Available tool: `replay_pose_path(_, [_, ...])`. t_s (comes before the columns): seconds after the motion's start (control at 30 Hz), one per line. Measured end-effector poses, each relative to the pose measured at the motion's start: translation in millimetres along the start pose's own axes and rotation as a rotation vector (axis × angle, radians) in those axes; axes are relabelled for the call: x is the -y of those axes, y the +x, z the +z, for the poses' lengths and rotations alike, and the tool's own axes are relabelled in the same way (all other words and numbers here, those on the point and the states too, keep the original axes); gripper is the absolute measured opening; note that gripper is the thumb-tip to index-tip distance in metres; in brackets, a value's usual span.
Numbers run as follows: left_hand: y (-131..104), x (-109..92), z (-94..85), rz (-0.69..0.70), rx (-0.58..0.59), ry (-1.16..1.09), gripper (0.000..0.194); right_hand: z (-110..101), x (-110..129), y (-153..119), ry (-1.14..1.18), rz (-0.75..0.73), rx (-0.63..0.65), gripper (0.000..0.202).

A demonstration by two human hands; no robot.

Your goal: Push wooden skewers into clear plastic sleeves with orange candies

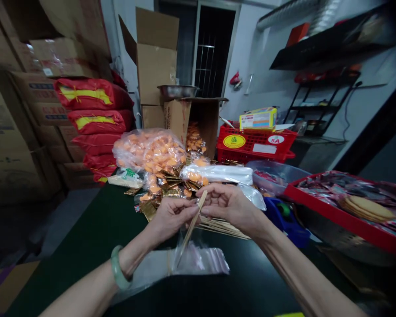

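1. Dark green bench [82, 246] runs out of view at the bottom; the far right is lost in shadow.
2. Hands: left hand [171, 214] and right hand [230, 204] are pinched narrow on thin sticks [192, 226], held tilted above the bench.
3. Lower stick ends overlap clear bags [204, 260]; whether they are inside cannot be told.
4. Spare sticks [226, 227] lie behind, partly hidden by the right hand.
5. Red crate [242, 151]: oval label [276, 139] reads "5A"; yellow label [234, 141] illegible.
6. Cartons [41, 81], left: print blurred.
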State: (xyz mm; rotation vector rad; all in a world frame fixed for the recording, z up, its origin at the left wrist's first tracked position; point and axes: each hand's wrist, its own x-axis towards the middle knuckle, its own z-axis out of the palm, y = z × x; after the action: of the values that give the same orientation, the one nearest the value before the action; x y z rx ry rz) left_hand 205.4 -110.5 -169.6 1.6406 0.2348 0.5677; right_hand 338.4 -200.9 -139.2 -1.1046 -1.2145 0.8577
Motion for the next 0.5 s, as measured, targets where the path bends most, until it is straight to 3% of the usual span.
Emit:
replay_pose_path(0.13, [-4, -1, -16.8, 0.023, -0.091, -0.010, 0.037, 12, -2, 17, 0.024, 0.011, -0.001, 0.025])
replay_pose_path(0.37, [-7, -8, -27.3, 0.070, -0.381, -0.075, 0.021, 29, -21, 38, -0.150, -0.093, -0.168, 0.021])
replay_pose_path(0.43, [-8, -8, -29.8, 0.067, -0.441, -0.079, 0.021, 32, -21, 36, -0.337, -0.227, -0.297, 0.016])
replay_pose_path(0.5, [-9, -9, -31.3, 0.066, -0.472, -0.041, 0.020, 38, -16, 29, -0.602, -0.475, -0.480, 0.009])
